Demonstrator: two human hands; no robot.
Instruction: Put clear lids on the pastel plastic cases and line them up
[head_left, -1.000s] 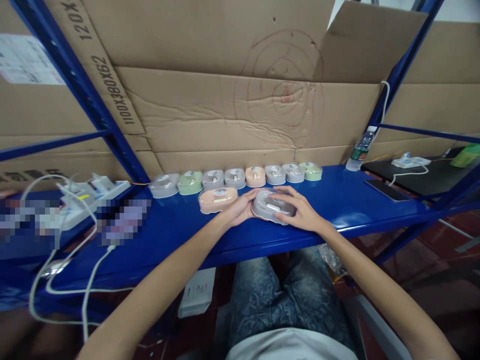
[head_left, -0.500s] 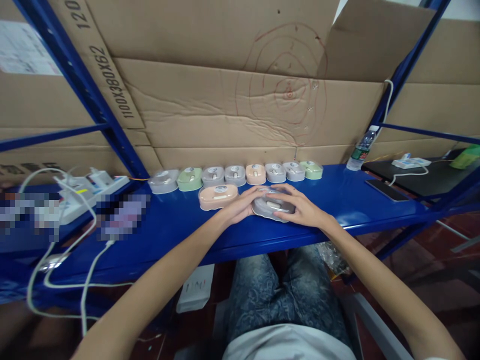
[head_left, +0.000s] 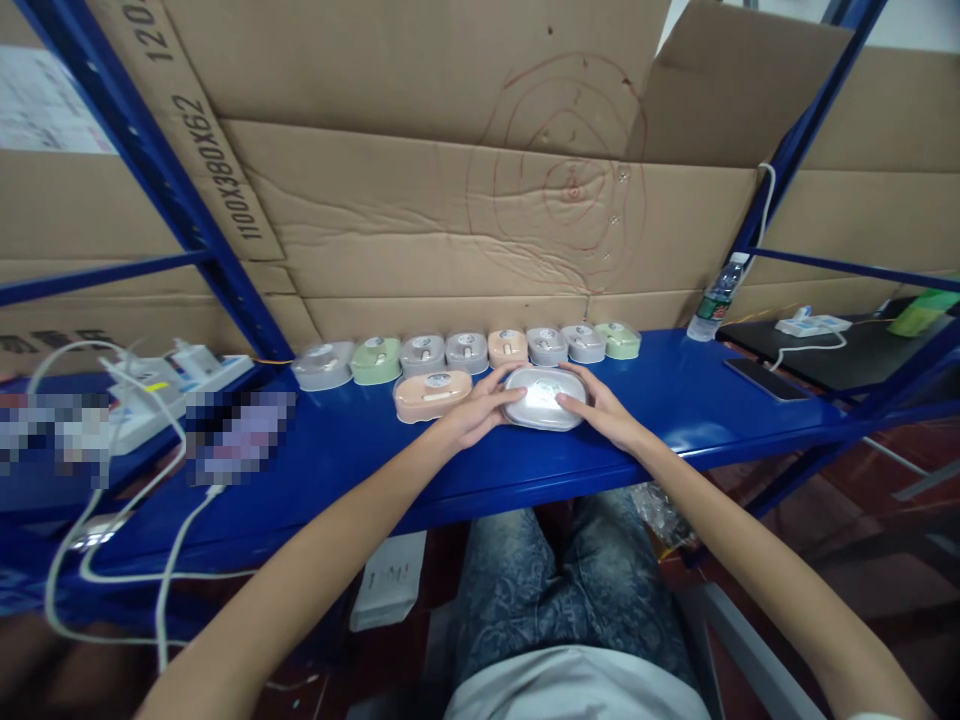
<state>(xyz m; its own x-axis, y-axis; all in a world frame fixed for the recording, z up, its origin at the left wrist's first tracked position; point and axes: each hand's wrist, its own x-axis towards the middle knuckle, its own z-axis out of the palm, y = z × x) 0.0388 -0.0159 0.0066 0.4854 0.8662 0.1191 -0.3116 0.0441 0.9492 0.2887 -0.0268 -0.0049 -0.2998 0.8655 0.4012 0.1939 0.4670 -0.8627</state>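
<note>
Between my two hands is a grey oval lunch box [head_left: 545, 398] with a clear lid. Its glossy top with a round label is tilted toward me and catches the light. My left hand [head_left: 487, 408] grips its left end, thumb on the top. Around the right end my right hand [head_left: 598, 406] is closed, its thumb also pressing on the top. I cannot tell whether the box touches the bench. Just left of my left hand sits a peach lunch box [head_left: 432, 396] with a pale strip on its front.
A row of several similar boxes, among them a green one [head_left: 376, 361], lines the cardboard wall [head_left: 420, 210]. A water bottle [head_left: 718, 298] and a dark phone [head_left: 766, 380] are on the right of the blue bench [head_left: 345, 450]. Cables and a power strip [head_left: 169, 400] occupy the left.
The grey lunch box has been tipped so its top faces me more. My thumbs have moved onto the top. The other boxes have stayed in place.
</note>
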